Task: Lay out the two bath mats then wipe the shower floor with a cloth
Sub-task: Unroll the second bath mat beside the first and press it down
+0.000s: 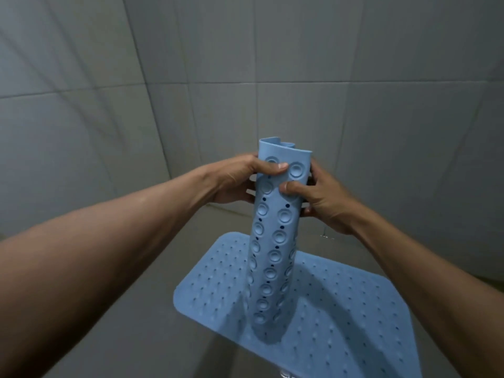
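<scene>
- You face a shower corner: large matte grey wall tiles with thin grout lines, and a grey floor.
- A flat mat of blue rubber lies on the floor at 5 o'clock, with rounded corners and rows of small holes.
- The rolled mat stands upright at centre over the flat mat, its round suction cups facing outward.
- Your left hand at 9 o'clock and right hand at 3 o'clock grip its top, fingers curled round it and thumbs pressing the cups.

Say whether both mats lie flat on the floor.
No: the flat mat lies down, but the left hand and right hand grip the rolled mat.
</scene>
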